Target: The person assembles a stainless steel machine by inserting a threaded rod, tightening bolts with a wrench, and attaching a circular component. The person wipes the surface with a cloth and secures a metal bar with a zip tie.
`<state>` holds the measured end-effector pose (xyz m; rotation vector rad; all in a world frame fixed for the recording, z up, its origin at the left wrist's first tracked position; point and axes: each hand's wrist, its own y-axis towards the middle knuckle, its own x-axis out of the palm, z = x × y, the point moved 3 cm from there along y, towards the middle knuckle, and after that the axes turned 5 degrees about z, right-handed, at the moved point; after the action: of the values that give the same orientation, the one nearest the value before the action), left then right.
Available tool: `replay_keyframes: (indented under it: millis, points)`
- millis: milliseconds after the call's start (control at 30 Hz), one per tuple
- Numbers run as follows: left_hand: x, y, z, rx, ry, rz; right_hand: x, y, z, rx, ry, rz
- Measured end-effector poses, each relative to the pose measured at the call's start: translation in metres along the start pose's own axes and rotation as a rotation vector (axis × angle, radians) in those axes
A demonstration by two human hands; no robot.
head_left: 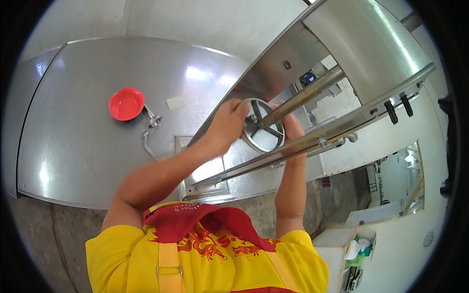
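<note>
Closest to the camera, both hands grip a round spoked metal wheel (264, 126): left hand (228, 122) fingers curled on its rim, right hand (292, 126) clasping the other side. Beyond, a shiny steel tabletop (88, 146) carries a red plastic bowl (126, 104).

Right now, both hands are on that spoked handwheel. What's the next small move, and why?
Probably a short turn of the handwheel, then a fresh grip. The left hand wraps its left rim and the right hand holds the right side, so both are set to rotate it on the threaded shaft. Which direction to turn cannot be told from this view.
</note>
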<state>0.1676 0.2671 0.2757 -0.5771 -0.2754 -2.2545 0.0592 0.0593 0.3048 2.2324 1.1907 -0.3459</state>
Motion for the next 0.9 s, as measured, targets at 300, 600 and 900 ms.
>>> replay_keyframes:
  millis: [300,600,900]
  points:
    - [0.006,-0.088,-0.010,0.001,-0.069,-0.186,0.013,-0.039,-0.034,0.450,0.553,0.118]
    - [-0.007,0.007,0.024,-0.172,-0.148,-0.097,0.034,-0.001,-0.058,0.077,0.188,0.015]
    - [0.008,-0.082,0.000,-0.030,-0.171,-0.090,0.003,-0.045,-0.028,0.475,0.587,0.068]
